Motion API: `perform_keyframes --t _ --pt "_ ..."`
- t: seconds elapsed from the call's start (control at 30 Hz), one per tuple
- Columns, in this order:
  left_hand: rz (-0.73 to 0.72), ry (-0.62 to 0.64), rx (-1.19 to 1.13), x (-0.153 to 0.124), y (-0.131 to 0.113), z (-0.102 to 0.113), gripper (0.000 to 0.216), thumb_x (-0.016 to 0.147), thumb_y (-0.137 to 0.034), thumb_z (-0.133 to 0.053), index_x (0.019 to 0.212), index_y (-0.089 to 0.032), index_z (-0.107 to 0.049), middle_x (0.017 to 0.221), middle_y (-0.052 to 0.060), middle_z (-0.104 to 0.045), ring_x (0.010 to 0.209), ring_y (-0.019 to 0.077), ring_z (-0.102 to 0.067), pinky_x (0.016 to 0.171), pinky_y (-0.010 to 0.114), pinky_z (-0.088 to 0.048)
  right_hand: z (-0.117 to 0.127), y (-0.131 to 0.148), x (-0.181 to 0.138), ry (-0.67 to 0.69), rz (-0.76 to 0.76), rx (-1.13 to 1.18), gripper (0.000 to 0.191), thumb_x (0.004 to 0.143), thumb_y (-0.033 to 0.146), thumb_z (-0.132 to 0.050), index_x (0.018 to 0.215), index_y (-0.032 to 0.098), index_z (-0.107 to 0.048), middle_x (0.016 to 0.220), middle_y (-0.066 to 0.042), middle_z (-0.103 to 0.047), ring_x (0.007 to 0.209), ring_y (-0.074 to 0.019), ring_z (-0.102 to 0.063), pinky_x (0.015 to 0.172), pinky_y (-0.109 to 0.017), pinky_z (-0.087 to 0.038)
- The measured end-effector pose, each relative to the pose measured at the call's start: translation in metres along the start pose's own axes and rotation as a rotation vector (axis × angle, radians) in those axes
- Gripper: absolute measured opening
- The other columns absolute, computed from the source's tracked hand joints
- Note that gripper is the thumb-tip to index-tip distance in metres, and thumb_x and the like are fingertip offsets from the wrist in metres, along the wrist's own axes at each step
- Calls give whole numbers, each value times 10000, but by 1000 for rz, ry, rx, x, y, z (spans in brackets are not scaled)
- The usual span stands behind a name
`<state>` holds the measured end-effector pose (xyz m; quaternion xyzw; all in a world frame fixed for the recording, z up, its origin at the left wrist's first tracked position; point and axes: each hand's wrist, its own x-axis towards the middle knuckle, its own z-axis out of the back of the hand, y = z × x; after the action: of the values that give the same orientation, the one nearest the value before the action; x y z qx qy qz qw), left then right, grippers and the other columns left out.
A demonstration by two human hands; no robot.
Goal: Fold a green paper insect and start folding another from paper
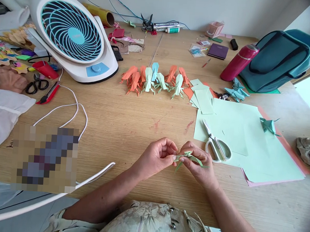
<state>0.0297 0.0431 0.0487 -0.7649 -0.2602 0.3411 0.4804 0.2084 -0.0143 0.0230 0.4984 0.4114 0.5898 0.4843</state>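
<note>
Between the two hands, above the near part of the worktop point(128, 121), is a green folded paper point(187, 154) with narrow points sticking out. The left hand point(156, 158) pinches one end between thumb and fingertips; the right hand point(201, 168) grips the body, thumb on top, its other fingers curled behind. That double hold probably keeps the small folds steady and leaves the free points uncrushed.

Just beside the right hand, scissors point(212, 137) lie on green sheets point(225, 117), likely to be within easy reach. Beyond, small cut pieces point(203, 100) overlap near a row of orange, green and blue figures point(148, 80), which seem grouped out of the working space.

Farther right, a red flask point(239, 62) leans by a teal bag point(277, 64); a white fan point(77, 36) stands at the left, turned towards the person, presumably for air. The worktop is wood-grained, with reddish marks, and meets a pale wall point(193, 9). Another person's sleeve point(6, 115) shows at the left edge; a patch below it is blurred.
</note>
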Motion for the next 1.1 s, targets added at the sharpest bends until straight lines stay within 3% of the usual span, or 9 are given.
perform_keyframes --t 0.43,0.7,1.1 --pt "-216 -200 431 -10 -7 -12 108 783 -113 -614 860 -178 -574 768 -10 -637 689 96 -613 661 200 -485 1 3 0 4 18 -73 94 900 266 -683 831 219 -639 794 -6 -546 715 -158 -515 654 -295 -410" --pt "-304 -217 609 -12 -6 -11 86 815 -115 -602 780 -187 -634 696 -28 -662 643 93 -595 661 202 -452 1 3 0 3 52 -88 82 890 240 -690 836 222 -631 797 -7 -546 720 -160 -518 652 -297 -416" --pt "-301 -151 587 -13 -11 -8 74 840 -131 -605 796 -182 -634 747 -20 -699 664 94 -632 670 187 -478 4 4 -1 6 68 -128 61 909 249 -652 852 230 -646 793 -22 -560 729 -180 -536 663 -326 -437"
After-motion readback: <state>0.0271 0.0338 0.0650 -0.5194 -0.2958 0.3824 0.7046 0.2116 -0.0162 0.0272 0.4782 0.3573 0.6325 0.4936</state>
